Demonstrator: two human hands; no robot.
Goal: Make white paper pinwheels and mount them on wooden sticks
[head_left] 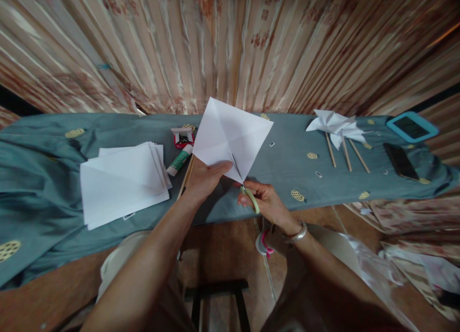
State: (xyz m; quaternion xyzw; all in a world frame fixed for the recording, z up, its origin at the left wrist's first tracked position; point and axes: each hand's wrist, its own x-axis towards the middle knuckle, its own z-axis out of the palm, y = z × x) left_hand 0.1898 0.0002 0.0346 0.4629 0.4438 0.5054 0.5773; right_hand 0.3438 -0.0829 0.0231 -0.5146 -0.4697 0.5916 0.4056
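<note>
A square sheet of white paper (233, 131) with diagonal creases is held up over the table's front part. My left hand (206, 176) pinches its lower left edge, thumb on top. In my right hand (262, 198) are scissors (250, 198) with pale green handles, fingers through the loops. The blades lie at the paper's bottom corner, one of them showing above the sheet along the crease. Beneath my left hand, thin wooden sticks (186, 178) are partly hidden. Close by lie a green and white glue stick (179, 160) and a small open red box (183, 138) with dark bits inside.
A stack of white paper (124, 181) lies on the left of the blue-green tablecloth (230, 212). Paper pinwheels (338, 126) on wooden sticks rest at the right, near a blue-framed tablet (412, 127) and a dark phone (400, 161). A curtain (230, 49) hangs behind.
</note>
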